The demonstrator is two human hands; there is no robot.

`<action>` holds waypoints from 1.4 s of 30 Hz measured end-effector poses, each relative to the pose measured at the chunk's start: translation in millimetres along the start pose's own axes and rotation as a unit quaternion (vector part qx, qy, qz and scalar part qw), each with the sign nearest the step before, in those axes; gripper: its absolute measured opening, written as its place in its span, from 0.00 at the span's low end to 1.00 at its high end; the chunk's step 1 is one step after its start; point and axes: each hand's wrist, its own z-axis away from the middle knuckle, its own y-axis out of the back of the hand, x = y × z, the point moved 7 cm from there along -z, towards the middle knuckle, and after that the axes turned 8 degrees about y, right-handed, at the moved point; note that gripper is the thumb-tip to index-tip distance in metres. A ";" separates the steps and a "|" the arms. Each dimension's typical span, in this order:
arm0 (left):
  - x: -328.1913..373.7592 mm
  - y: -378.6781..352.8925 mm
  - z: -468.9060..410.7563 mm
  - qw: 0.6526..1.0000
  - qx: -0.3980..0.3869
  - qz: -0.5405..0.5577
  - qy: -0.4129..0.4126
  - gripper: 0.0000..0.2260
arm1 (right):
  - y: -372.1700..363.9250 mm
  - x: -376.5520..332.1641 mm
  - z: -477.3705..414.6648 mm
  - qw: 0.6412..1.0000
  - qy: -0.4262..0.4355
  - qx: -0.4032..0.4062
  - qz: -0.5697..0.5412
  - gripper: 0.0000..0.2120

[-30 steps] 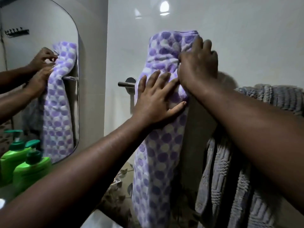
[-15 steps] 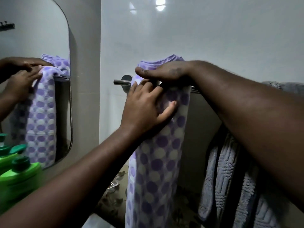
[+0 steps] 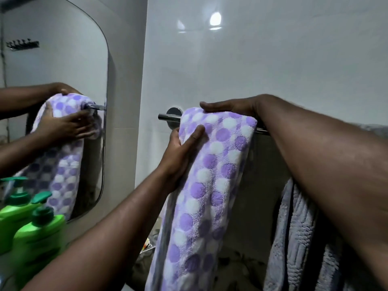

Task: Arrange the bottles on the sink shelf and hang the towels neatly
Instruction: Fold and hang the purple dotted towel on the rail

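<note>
A purple-and-white dotted towel [image 3: 210, 185] hangs folded over the chrome towel rail [image 3: 168, 118] on the white wall. My left hand [image 3: 180, 152] grips the towel's left edge just below the rail, thumb on the front, fingers hidden behind. My right hand [image 3: 228, 106] lies along the top fold on the rail, its fingers reaching behind the towel. A grey ribbed towel [image 3: 294, 238] hangs to the right, partly hidden by my right forearm. A green pump bottle [image 3: 39, 238] stands at the lower left.
A rounded mirror [image 3: 63, 59] on the left wall reflects my hands, the dotted towel and the bottle. The rail's round wall mount [image 3: 174, 111] sits just left of the towel. Patterned tiles show low between the towels.
The bunched top of the dotted towel has come down onto the rail and spread wider. My right hand went from gripping it above the rail to lying on the fold; my left slid to its left edge.
</note>
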 end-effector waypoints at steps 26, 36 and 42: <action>-56.1 30.0 31.5 0.990 -0.061 -0.128 0.021 0.41 | -99.1 43.5 74.6 0.486 0.278 0.326 0.761 0.33; -52.4 29.1 50.3 0.990 -0.056 -0.105 0.071 0.34 | -67.8 111.6 96.4 0.791 0.266 0.544 -0.089 0.41; -61.7 22.6 63.0 0.989 -0.033 -0.118 0.085 0.30 | -71.7 137.8 81.1 0.865 0.163 0.471 -0.055 0.22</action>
